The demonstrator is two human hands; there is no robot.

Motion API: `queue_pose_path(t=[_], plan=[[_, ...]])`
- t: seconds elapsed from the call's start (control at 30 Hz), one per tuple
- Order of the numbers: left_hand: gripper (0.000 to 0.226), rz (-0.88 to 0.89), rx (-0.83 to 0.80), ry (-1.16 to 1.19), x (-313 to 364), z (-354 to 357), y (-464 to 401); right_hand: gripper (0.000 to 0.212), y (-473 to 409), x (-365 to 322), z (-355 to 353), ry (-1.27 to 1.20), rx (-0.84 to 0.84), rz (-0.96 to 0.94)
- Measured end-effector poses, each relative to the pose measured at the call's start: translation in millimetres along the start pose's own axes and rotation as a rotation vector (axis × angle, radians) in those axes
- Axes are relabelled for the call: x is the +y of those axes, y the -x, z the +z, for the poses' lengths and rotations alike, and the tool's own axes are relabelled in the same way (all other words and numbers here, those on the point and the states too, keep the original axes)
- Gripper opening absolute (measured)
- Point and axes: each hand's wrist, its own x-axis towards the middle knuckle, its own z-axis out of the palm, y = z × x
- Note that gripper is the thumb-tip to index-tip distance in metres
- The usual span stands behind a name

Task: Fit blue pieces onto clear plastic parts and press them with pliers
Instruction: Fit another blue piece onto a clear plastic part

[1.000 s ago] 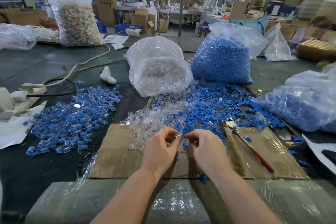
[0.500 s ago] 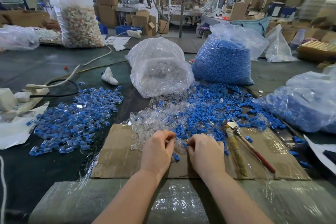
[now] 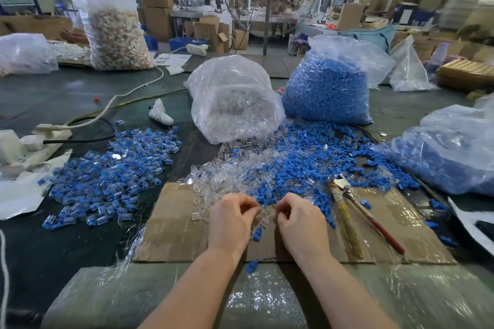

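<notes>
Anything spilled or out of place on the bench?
Mostly expected clutter. One stray blue piece lies off the cardboard sheet at its near edge, apart from the main blue pile. The pliers lie unused on the cardboard.

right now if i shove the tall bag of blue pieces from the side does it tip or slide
The bag of blue pieces is packed full, so it's probably heavy and would sag rather than slide. Its thin film looks floppy and the top is open, so a hard shove may spill pieces onto the loose blue pile.

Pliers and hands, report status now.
Left hand and right hand both curled at the clear plastic parts; exact hold unclear. Pliers lying untouched on the cardboard, right of the hands. Nothing blocking them.
</notes>
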Motion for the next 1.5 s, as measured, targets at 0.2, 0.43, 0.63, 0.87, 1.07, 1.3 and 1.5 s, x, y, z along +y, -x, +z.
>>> queue_pose_path(t=[0.2, 0.43, 0.63, 0.87, 1.07, 1.3, 1.5], plan=[[0.034, 0.011, -0.016, 0.05, 0, 1, 2, 0.018, 2, 4, 3, 0.029, 0.024, -0.031], [0.029, 0.009, -0.028, 0.09, 4, 2, 3, 0.019, -1, 7, 3, 0.081, 0.039, -0.026], [0.029, -0.012, -0.016, 0.126, 3, 1, 5, 0.016, -7, 9, 5, 0.17, 0.069, 0.03], [0.025, 0.002, -0.008, 0.079, -1, 2, 4, 0.02, -18, 3, 10, 0.248, 0.075, 0.018], [0.025, 0.038, 0.001, 0.053, 1, 3, 1, 0.018, -26, -3, 15, 0.322, 0.046, 0.011], [0.028, 0.069, 0.022, 0.08, 0, 6, 1, 0.018, -29, -4, 17, 0.344, 0.016, 0.022], [0.029, 0.051, 0.01, 0.105, 0, 9, 0, 0.016, -27, -6, 17, 0.253, 0.066, 0.048]])
